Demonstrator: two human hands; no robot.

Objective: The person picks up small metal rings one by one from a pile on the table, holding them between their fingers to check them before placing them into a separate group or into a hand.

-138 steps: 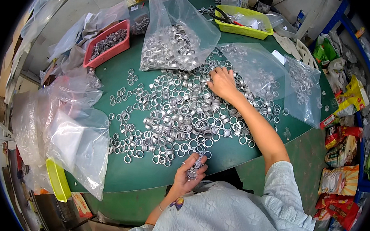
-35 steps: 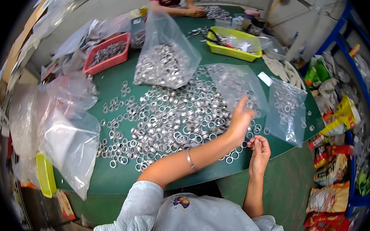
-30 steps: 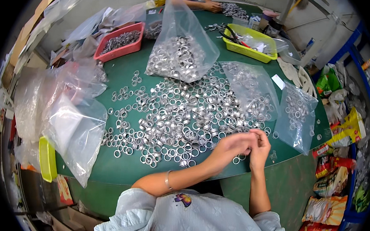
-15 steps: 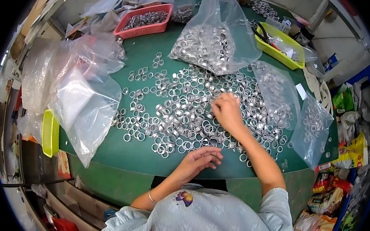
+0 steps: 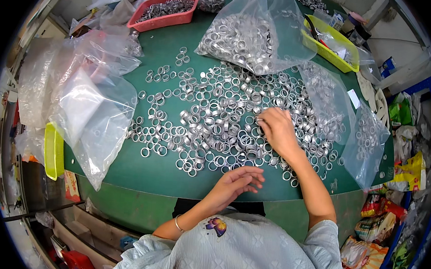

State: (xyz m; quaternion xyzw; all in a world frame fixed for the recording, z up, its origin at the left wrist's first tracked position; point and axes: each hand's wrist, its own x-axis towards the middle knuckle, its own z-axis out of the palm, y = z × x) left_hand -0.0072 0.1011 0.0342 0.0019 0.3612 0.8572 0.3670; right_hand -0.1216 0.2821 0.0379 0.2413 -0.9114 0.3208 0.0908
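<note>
A wide spread of small silver metal rings (image 5: 211,119) covers the green table (image 5: 139,172). My right hand (image 5: 276,130) lies on the rings at the pile's right side, fingers curled over a few of them. My left hand (image 5: 237,181) hovers at the table's near edge, fingers loosely spread, with nothing visible in it. A clear bag full of rings (image 5: 246,35) stands at the far middle. A flatter clear bag with rings (image 5: 359,128) lies right of my right hand.
A red tray of metal parts (image 5: 164,10) sits far left, a yellow tray (image 5: 329,43) far right. Crumpled empty plastic bags (image 5: 84,97) pile on the left, by a yellow basket (image 5: 53,150). Packaged goods crowd the shelves (image 5: 406,161) on the right.
My view has tilted and the table has shifted. My right hand stays on the rings. My left hand has lifted a little toward the table's near edge.
</note>
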